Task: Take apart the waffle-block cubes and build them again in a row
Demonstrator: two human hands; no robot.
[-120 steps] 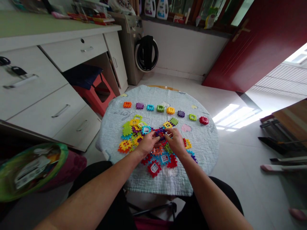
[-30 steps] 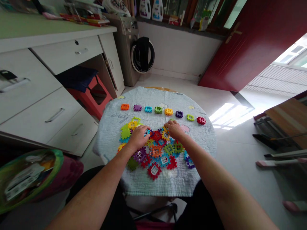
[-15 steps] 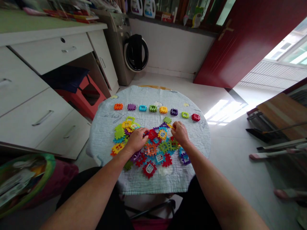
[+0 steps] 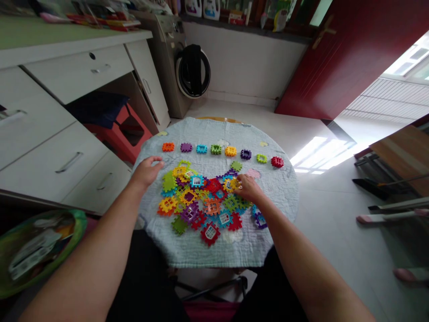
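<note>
Toothed plastic tiles are heaped loosely across the middle of the frame, on a pale cloth draped over a round table. The nearest, a white-windowed red tile, is laid flat at the lower middle and set askew. Beyond it, right of centre, a yellow tile appears to be pinched at its edge by the thumb and fingertips of the right hand; whether it is lifted off the heap cannot be told. Nothing is held by the left hand, left of the heap, where the fingers are loosely spread.

Each tile can be expected to be light, stiff, smooth-faced and hardly fragile, best gripped by its toothed edges. The outlines are roughly square, so no clear long axis is given; the yellow tile is partly hidden by the fingers, and its facing cannot be made out.

Farther off, a row of blocks is spread across the upper middle, from orange at the left to red at the right, with gaps between. Behind, a washing machine is seen at the upper middle and a red door at the upper right.
</note>
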